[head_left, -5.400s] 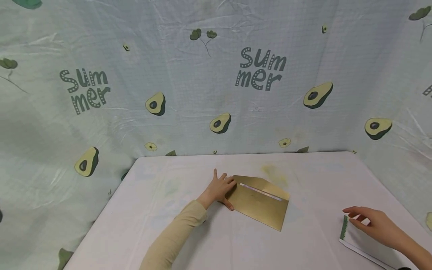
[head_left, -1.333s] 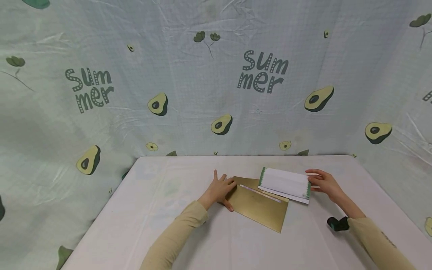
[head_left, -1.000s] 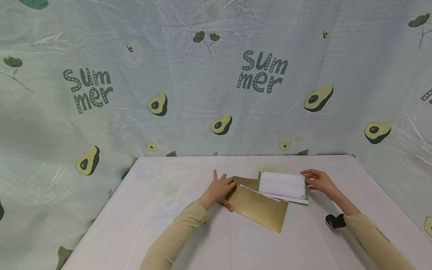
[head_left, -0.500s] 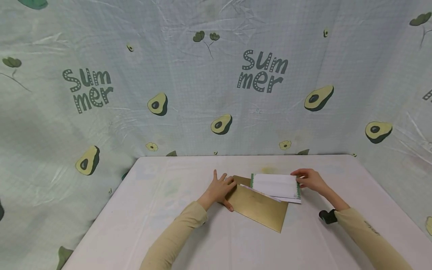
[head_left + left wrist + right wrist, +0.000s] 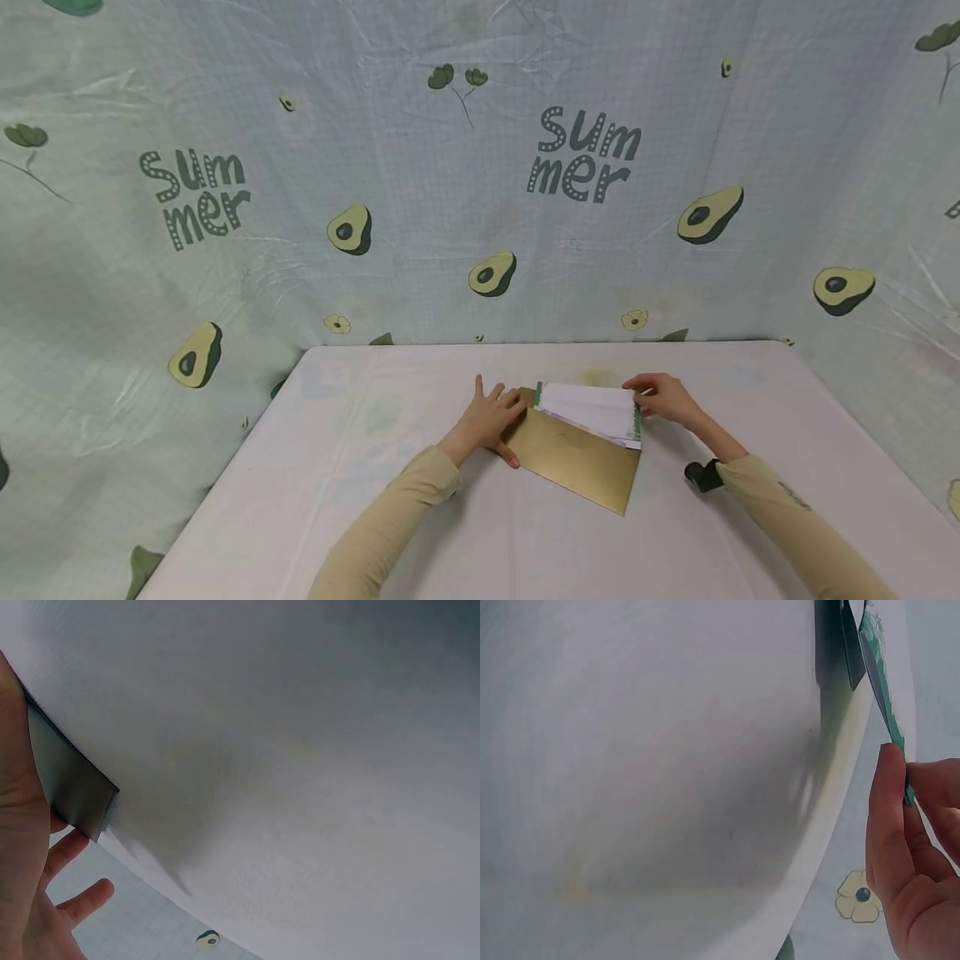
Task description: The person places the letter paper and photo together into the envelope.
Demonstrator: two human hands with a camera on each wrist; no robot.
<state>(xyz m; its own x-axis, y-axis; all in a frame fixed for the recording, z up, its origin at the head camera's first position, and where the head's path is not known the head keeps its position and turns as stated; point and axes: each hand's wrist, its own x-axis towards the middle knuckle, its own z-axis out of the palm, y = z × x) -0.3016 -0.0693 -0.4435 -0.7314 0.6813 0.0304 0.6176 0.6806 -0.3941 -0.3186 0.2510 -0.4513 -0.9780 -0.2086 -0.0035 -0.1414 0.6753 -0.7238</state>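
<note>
In the head view a gold envelope (image 5: 570,462) is on the table, its flap side turned away from me. My left hand (image 5: 486,421) grips the envelope's left end, thumb at the near edge and some fingers spread. The left wrist view shows the envelope's corner (image 5: 79,791) against that hand (image 5: 30,847). My right hand (image 5: 663,398) pinches the right end of a white card (image 5: 588,407) with green borders. The card overlaps the flap, its lower left part hidden at the envelope's opening. Thumb and fingers (image 5: 889,780) hold the card's green edge (image 5: 889,705) in the right wrist view.
A white-covered table (image 5: 360,517) lies beneath both hands. Behind it hangs a pale cloth (image 5: 420,167) printed with avocados and the word "summer". A black device (image 5: 703,476) sits at the right wrist.
The right hand first reached to the card at the table's right, brought it over the envelope's flap, and since slid it left and down against the opening. The left hand stayed on the envelope.
</note>
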